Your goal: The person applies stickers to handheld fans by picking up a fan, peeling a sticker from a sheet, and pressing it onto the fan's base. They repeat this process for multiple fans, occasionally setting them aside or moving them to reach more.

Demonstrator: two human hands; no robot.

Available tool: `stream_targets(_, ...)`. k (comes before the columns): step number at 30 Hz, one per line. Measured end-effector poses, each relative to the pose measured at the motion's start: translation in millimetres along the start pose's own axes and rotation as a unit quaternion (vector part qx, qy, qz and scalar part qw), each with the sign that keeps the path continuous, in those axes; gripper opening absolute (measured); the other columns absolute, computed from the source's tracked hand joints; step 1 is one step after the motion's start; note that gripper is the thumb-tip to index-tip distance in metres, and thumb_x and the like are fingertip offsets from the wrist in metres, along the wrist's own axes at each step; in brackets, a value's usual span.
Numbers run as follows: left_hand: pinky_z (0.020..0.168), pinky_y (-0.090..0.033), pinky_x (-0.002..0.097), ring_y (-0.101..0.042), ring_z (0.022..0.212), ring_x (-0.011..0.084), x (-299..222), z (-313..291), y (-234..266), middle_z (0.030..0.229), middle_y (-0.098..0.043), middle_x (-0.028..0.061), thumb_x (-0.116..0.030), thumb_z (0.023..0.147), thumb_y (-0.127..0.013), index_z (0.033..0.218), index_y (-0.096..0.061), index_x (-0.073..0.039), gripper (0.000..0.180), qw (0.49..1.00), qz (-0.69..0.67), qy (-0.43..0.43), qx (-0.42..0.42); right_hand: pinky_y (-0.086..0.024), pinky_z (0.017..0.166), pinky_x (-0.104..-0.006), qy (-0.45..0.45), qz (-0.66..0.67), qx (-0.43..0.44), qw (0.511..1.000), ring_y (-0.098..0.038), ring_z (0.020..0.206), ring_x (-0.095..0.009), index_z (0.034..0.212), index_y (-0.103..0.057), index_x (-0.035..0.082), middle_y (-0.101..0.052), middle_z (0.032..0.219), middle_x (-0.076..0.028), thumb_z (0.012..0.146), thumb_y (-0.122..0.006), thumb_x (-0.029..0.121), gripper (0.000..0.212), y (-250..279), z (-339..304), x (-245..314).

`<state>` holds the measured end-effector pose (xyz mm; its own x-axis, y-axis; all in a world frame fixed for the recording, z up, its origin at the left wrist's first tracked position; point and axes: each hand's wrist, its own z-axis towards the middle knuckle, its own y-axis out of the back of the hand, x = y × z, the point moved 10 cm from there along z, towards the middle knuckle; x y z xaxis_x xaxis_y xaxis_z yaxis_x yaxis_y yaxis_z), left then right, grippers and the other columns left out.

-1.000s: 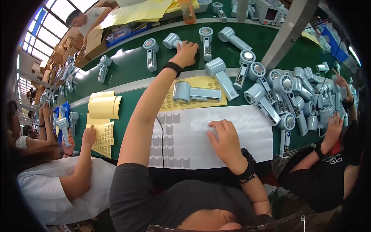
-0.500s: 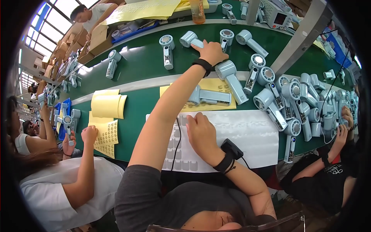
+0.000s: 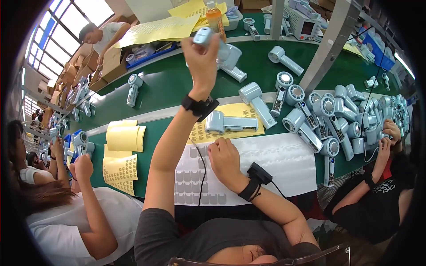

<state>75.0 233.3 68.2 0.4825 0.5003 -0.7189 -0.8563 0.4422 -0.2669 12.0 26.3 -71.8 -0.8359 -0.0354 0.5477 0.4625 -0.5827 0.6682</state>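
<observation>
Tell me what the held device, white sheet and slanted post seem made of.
Held device: probably plastic, smooth and softly glossy, pale blue; blur limits certainty.
White sheet: likely coated paper or film, from its faint sheen and ripples.
Slanted post: probably metal, dull-finished, from its grey faces and straight edges.

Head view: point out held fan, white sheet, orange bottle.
Held fan (image 3: 203, 36): head view, exposed upper end.
White sheet (image 3: 279, 160): head view, bare right part.
Orange bottle (image 3: 214, 18): head view, body.

Pale blue handheld fan (image 3: 226, 54), tilted, held aloft, head blurred
</observation>
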Motion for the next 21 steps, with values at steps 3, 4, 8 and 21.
stream_targets(3,0.071,-0.049,0.0261,-0.058,0.082,0.0118,-16,-7,10,0.092,-0.059,0.0044,-0.029,0.089,-0.076,0.113,-0.046,-0.002,0.046,0.999,0.008,0.036,-0.027,-0.048,0.063,-0.0362,0.003,0.077,-0.047,0.996,-0.057,0.082,-0.027,0.087,-0.062,0.001,-0.055,0.087,-0.01,0.077,-0.073,0.003,0.014,12,7,-2)
stream_targets(4,0.072,-0.049,0.0257,-0.058,0.082,0.0119,-22,-14,15,0.093,-0.059,0.004,-0.028,0.09,-0.075,0.116,-0.045,-0.003,0.047,0.997,0.016,0.054,-0.043,-0.048,0.063,-0.0349,0.006,0.119,-0.067,0.991,-0.058,0.081,-0.026,0.087,-0.063,0.0,-0.056,0.086,-0.009,0.078,-0.073,0.002,0.014,17,8,-2)
stream_targets(8,0.08,-0.048,0.0254,-0.056,0.091,0.0111,-45,-51,6,0.101,-0.058,0.0052,-0.017,0.09,-0.074,0.12,-0.045,-0.005,0.043,0.992,0.023,0.091,0.08,-0.049,0.067,-0.0274,-0.147,0.309,-0.042,0.939,-0.061,0.078,-0.017,0.088,-0.063,0.0,-0.062,0.084,-0.005,0.082,-0.072,0.0,0.01,55,6,-27)
stream_targets(21,0.114,-0.027,0.0571,-0.059,0.105,0.0264,-120,-164,-54,0.109,-0.058,0.0103,0.004,0.077,-0.073,0.119,-0.044,-0.009,0.053,0.919,0.212,-0.192,0.272,-0.049,0.076,-0.0212,-0.201,0.569,-0.081,0.793,-0.061,0.08,-0.008,0.107,-0.041,0.007,-0.065,0.084,-0.006,0.08,-0.074,-0.008,0.045,182,36,-28)
